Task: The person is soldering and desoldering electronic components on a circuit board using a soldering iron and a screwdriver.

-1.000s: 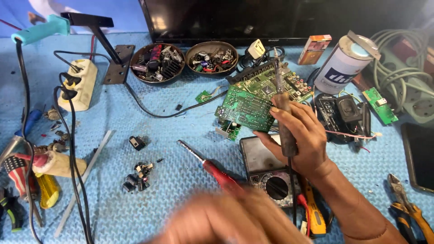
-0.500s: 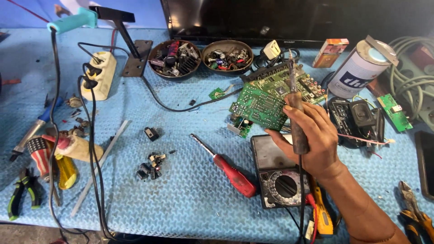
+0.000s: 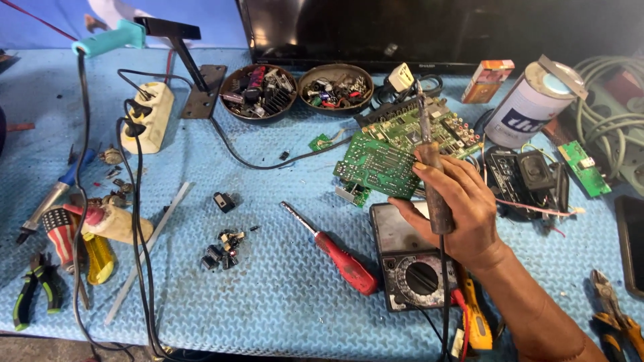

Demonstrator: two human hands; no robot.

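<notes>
My right hand (image 3: 463,214) grips the brown handle of a soldering iron (image 3: 433,181) upright, its metal tip pointing up over a green circuit board (image 3: 379,164). A second green board (image 3: 436,127) lies just behind it. Under my hand sits a black analogue multimeter (image 3: 412,268) with its dial facing up. A red-handled screwdriver (image 3: 335,251) lies to the left of the meter. My left hand is out of view.
Two round bowls of small parts (image 3: 258,90) (image 3: 335,87) stand at the back before a dark screen. A white power strip (image 3: 151,121) with black cords is at left. Pliers (image 3: 33,291), a white tin (image 3: 530,104), loose components (image 3: 221,248) and yellow-handled cutters (image 3: 614,315) lie around.
My left hand, blurred at the bottom a second ago, has left the view. The view shifted so things sit further right. My right hand still holds the iron over the boards.
</notes>
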